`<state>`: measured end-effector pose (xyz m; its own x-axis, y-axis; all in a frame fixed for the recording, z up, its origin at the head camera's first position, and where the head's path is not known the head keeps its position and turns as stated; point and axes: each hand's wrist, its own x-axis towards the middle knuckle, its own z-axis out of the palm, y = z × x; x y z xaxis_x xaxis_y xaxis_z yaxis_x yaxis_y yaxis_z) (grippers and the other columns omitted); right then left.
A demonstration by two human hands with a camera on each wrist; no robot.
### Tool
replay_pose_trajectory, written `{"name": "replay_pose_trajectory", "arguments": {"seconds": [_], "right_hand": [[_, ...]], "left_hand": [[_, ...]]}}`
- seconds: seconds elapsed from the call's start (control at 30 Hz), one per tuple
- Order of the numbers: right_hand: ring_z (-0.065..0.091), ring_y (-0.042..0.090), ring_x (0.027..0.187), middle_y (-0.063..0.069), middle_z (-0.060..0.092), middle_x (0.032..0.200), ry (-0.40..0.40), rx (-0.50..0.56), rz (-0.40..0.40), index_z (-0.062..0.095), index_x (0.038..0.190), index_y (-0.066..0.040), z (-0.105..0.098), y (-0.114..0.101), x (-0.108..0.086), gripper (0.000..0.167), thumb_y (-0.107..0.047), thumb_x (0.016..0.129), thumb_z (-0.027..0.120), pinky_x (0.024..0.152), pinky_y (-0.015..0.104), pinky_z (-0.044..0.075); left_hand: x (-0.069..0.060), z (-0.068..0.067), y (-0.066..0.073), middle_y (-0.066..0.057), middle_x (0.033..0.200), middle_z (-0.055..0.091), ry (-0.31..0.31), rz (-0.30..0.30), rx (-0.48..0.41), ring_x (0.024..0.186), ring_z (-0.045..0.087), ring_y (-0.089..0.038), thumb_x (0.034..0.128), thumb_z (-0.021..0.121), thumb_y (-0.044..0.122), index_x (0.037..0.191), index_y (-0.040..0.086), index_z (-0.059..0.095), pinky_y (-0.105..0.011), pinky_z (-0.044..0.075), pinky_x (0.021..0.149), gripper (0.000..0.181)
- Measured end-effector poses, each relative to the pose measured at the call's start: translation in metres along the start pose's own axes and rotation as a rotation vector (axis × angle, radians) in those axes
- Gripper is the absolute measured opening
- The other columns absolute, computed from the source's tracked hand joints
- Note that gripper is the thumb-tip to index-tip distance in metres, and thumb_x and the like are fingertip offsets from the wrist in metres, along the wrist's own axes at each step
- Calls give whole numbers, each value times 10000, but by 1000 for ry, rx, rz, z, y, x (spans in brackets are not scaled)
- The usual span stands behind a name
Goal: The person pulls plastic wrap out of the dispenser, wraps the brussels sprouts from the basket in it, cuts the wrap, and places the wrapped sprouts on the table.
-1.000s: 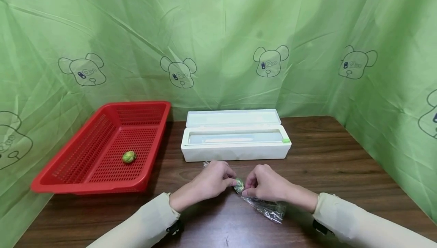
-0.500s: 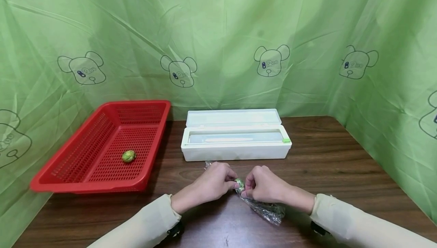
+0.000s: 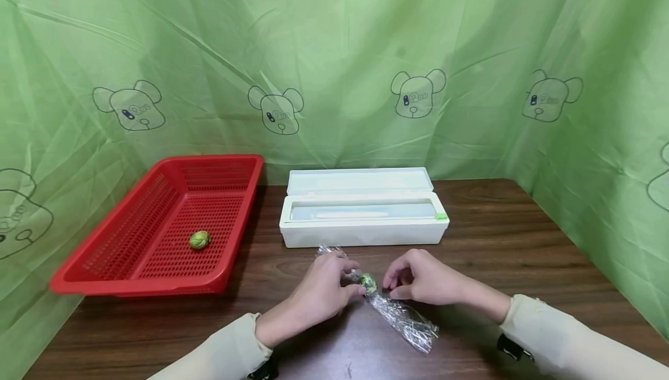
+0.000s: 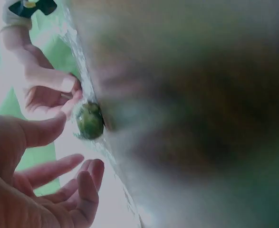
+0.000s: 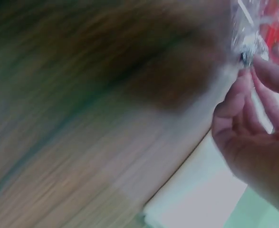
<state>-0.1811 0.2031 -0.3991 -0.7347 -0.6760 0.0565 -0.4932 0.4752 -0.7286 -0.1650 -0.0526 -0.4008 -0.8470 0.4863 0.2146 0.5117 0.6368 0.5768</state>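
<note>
Sprout [image 3: 368, 283] in clear film [image 3: 405, 323] lies on the table [image 3: 502, 240], lower centre; left hand [image 3: 325, 287] fingers apart, right hand [image 3: 425, 280] curled, pinch unclear. Wrapping seems underway; next probably calls for twisting the ends.

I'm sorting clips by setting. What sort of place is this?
Probably a makeshift recording booth: a green curtain printed with bear faces closes off the back and sides, a wood-grain table stands within it, and the person wears dark devices at both wrists.
</note>
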Motion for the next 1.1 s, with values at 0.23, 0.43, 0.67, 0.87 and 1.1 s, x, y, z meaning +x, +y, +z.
{"name": "replay_pose_trajectory", "arguments": {"seconds": [0.23, 0.43, 0.67, 0.87, 1.1], "right_hand": [[595, 86, 725, -6, 720, 962, -92, 41, -181, 818, 1018, -150, -9, 13, -12, 416, 177, 765, 776, 594, 246, 511], [593, 58, 754, -12, 703, 990, -141, 46, -208, 836, 1058, -140, -5, 14, -13, 348, 113, 823, 800, 600, 238, 525], [632, 66, 898, -77, 683, 977, -146, -3, -226, 851, 980, -156, -2, 14, -14, 104, -88, 908, 821, 766, 281, 565], [629, 76, 868, -26, 709, 985, -157, 133, -246, 817, 973, -157, -5, 15, -12, 61, -115, 963, 774, 730, 274, 560], [656, 210, 1076, 154, 702, 1142, -145, 293, -208, 773, 1014, -109, -10, 16, -2, 63, -74, 980, 733, 908, 345, 559]], "left_hand": [[0, 6, 6, -104, 1000, 741, 23, -57, -108, 824, 648, -148, 836, 913, 205, 1172, -45, 758, -310, 553, 777, 447], [5, 8, 8, -77, 927, 745, 14, -32, -53, 893, 659, -211, 816, 926, 205, 1032, 0, 799, -354, 540, 805, 324], [11, 10, 9, -73, 903, 763, -6, -40, -50, 855, 693, -200, 805, 932, 184, 976, 5, 802, -304, 554, 740, 280], [13, 10, 9, -53, 860, 761, -25, -52, -58, 803, 685, -167, 802, 930, 175, 965, 12, 802, -282, 544, 720, 263], [13, 12, 9, -17, 809, 757, -36, -70, -80, 752, 675, -102, 800, 925, 142, 1002, 10, 809, -257, 537, 685, 268]]}}
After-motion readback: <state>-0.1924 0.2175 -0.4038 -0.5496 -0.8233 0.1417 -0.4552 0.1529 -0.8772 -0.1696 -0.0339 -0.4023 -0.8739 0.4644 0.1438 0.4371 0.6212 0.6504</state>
